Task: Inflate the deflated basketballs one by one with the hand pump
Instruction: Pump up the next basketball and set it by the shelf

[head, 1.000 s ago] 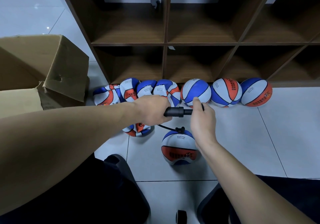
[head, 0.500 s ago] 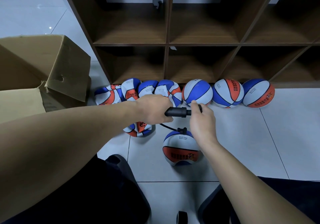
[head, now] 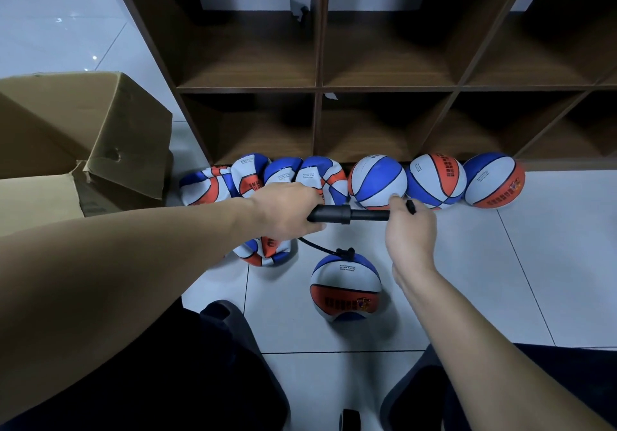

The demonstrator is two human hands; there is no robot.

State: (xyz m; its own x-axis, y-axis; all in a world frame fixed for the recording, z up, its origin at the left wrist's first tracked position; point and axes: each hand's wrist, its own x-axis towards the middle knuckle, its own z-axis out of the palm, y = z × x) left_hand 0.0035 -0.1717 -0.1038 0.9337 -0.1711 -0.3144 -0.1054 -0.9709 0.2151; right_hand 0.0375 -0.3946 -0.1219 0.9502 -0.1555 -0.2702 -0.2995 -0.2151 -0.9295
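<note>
We note the hand pump (head: 347,213) held level above the tiled floor (head: 551,263), just in front of the row of balls at the foot of the shelf unit (head: 319,87). The left hand (head: 287,213) is clenched around the pump's thicker barrel end, fingers wrapped under it and hidden from us; the right hand (head: 409,230) grips the handle end, thumb on top and fingers curled round the black grip, with a short length of the thinner rod showing between the two hands. A thin black hose (head: 317,247) runs from below the left hand down to the top of the basketball (head: 345,285) being filled, which sits on the floor nearer to us than the pump and a little to its right; its underside looks dented. Left of that ball, partly under the left forearm, lies a crumpled flat ball (head: 263,253). Along the shelf base we count four limp balls (head: 287,173) bunched together on the left and three round balls (head: 435,180) on the right, the nearest of these just behind the pump's handle. The shelf compartments hold nothing we can make out beyond shadow. Left of the shelf stands an open cardboard box (head: 83,140); its contents are out of our sight.
</note>
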